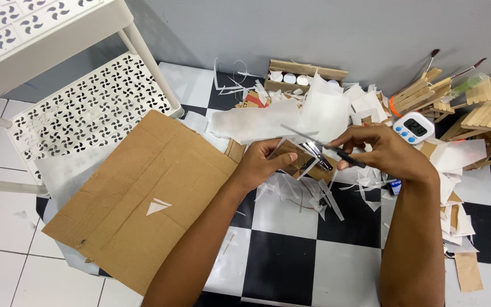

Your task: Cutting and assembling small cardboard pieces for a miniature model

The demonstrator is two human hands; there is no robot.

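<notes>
**Cutting a small piece with scissors, mid-snip**

Trimming, by the look of it, with both hands raised over the checkered floor (291, 250). Left hand (259, 165) pinched shut on a small brown-and-white piece (295, 161); right hand (385, 150) closed around black-handled scissors (319, 154), blades parted and touching the piece just right of the left fingers. Likely calling next for a steady closing of the blades along the edge.

Left of the left hand: one cardboard sheet (143, 199), one white triangle (157, 206) on it. Beneath both hands: many paper scraps (319, 196), too many to count. Beyond the right hand: one white timer (416, 127), two brushes (430, 59).
</notes>
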